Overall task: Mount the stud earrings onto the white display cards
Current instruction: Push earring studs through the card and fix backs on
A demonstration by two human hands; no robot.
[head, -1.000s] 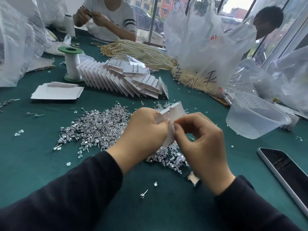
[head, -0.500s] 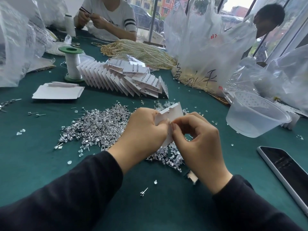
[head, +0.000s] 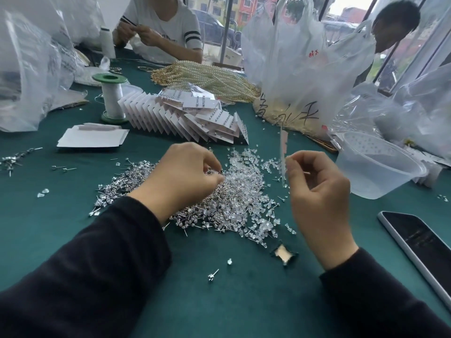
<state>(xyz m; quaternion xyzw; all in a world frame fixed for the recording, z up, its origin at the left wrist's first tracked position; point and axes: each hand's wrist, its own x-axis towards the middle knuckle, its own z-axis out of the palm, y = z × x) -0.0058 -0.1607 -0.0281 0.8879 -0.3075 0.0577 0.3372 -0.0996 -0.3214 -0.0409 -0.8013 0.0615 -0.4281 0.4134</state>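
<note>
The hands have come apart. The left hand has left the card and dropped into the studs under it, fingers curled and tips digging among them; I cannot tell whether it has one. The right hand now pinches the card alone, upright and edge-on, just above its thumb.

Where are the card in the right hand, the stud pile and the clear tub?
card (head: 283,145), head view, upper part of its thin edge.
stud pile (head: 231,191), head view, middle of the heap.
tub (head: 366,176), head view, near side wall.
</note>
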